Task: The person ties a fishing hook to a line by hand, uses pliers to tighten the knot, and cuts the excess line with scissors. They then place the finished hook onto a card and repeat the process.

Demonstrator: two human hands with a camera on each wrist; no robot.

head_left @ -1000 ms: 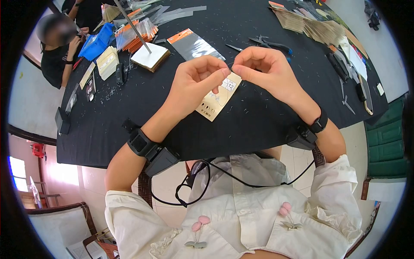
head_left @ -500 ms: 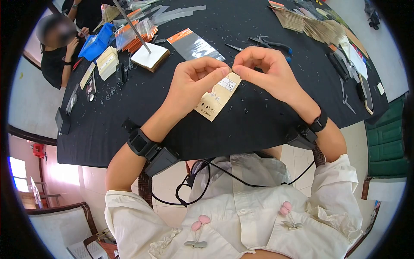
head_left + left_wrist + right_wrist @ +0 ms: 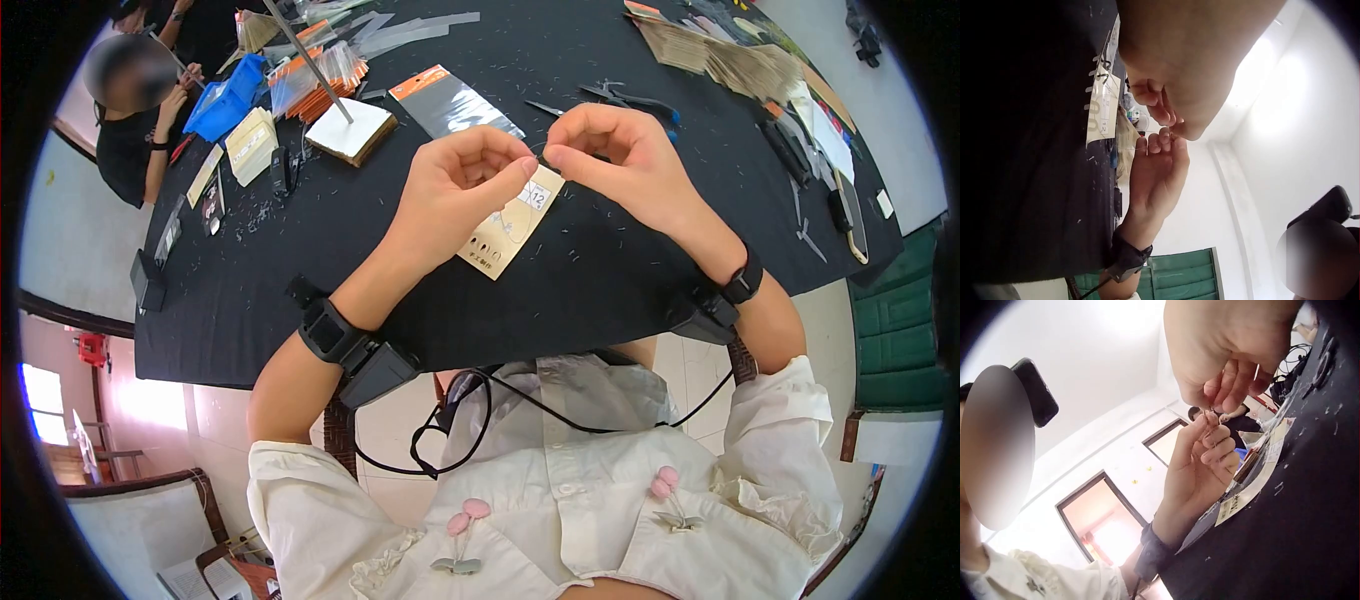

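Both hands are raised over a cream printed card (image 3: 497, 243) that lies on the black cloth. My left hand (image 3: 455, 190) pinches a fine thread between thumb and forefinger. My right hand (image 3: 625, 165) pinches at the same thread, its fingertips a small gap from the left ones. The thread (image 3: 529, 222) loops down in front of the card, thin and hard to follow. In the right wrist view the fingertips of the left hand (image 3: 1200, 459) and right hand (image 3: 1229, 356) meet closely; what small piece lies between them is too small to tell.
Behind the hands lie a clear bag with an orange top (image 3: 455, 105) and pliers (image 3: 640, 103). To the left are a block with a metal rod (image 3: 350, 130), a blue basket (image 3: 226, 100) and cards (image 3: 251, 147). Brown packets (image 3: 700, 55) lie back right; another person sits at the far left.
The fingertips came together about half a second ago and are now slightly apart again. The whole head view has shifted a little; the card stays in place.
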